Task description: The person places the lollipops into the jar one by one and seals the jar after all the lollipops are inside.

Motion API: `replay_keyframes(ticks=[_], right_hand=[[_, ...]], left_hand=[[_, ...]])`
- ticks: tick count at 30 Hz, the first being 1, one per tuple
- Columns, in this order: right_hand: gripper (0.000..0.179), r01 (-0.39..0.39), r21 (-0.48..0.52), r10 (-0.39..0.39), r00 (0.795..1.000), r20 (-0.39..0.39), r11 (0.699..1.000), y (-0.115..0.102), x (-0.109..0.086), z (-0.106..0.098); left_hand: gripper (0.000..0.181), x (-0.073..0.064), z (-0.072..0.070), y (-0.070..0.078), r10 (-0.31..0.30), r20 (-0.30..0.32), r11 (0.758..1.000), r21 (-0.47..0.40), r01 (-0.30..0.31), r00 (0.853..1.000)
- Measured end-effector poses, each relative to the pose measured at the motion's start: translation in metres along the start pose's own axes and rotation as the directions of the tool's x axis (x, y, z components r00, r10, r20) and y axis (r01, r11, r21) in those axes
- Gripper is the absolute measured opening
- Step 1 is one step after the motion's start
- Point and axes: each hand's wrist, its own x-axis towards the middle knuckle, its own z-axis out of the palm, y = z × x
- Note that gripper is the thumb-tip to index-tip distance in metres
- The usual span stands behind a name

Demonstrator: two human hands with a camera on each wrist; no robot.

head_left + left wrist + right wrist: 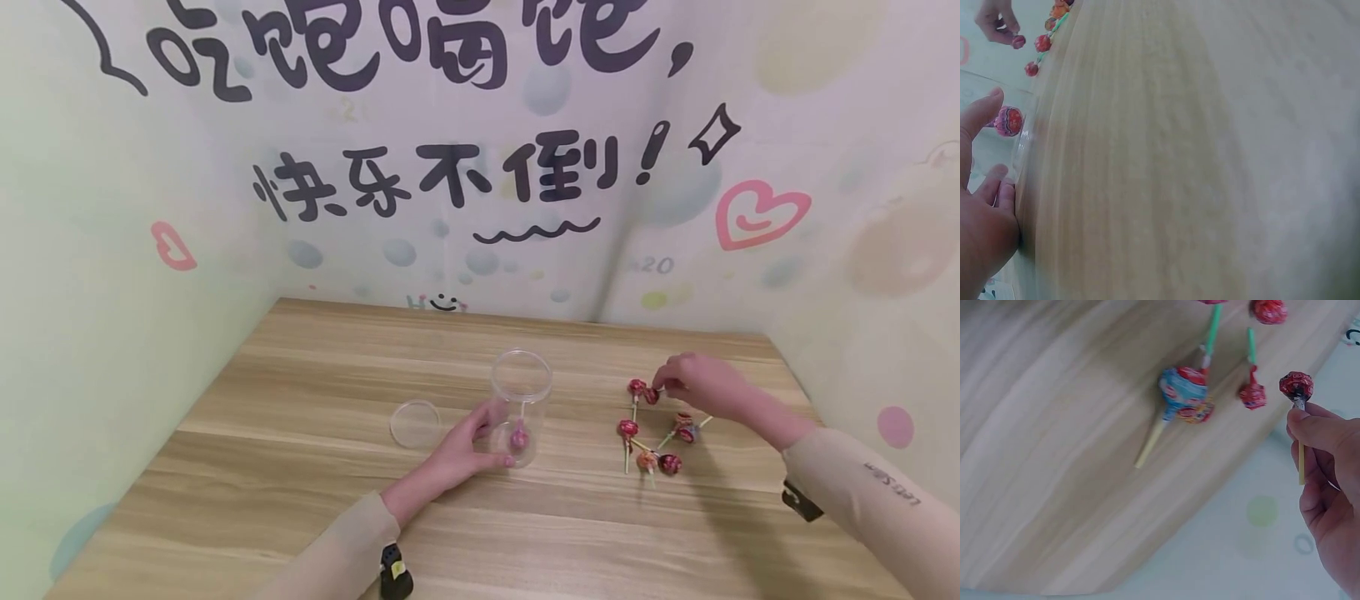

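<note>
A clear plastic jar (pixel 534 417) stands upright and lidless on the table, with one pink-wrapped lollipop (pixel 519 438) inside, its stick upward. My left hand (pixel 467 446) grips the jar low on its left side, thumb in front and fingers behind; the left wrist view has this hand (pixel 985 219) and the lollipop (pixel 1009 121) behind the clear wall. At the right, my right hand (pixel 701 383) pinches a dark red lollipop (pixel 1297 385) by its pale yellow stick, lifted off the table. Below and beside this hand lie several wrapped lollipops, among them a blue one (pixel 1182 394) and a red one (pixel 1252 395).
A round clear lid (pixel 416 423) lies flat left of the jar. The loose lollipops, such as a red one (pixel 627 427) and an orange one (pixel 647 460), are scattered right of the jar. Behind the wooden table (pixel 315 358) rises a printed wall (pixel 360 250).
</note>
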Motion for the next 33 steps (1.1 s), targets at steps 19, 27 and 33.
replay_keyframes(ticks=[19,27,33], right_hand=[[0.016,0.041,0.020,-0.039,0.996,-0.080,0.999,-0.025,0.051,-0.069],[0.016,0.118,0.030,-0.116,0.990,-0.081,0.993,-0.048,0.074,-0.097],[0.014,0.165,0.046,-0.162,0.985,-0.068,0.985,-0.071,0.092,-0.117]], left_hand=[[0.088,-0.001,0.000,0.002,-0.014,0.002,1.000,0.002,0.014,1.000],[0.088,0.000,0.000,0.000,-0.009,-0.001,1.000,-0.010,0.009,1.000],[0.087,0.000,0.000,-0.001,0.004,0.001,1.000,-0.018,-0.004,1.000]])
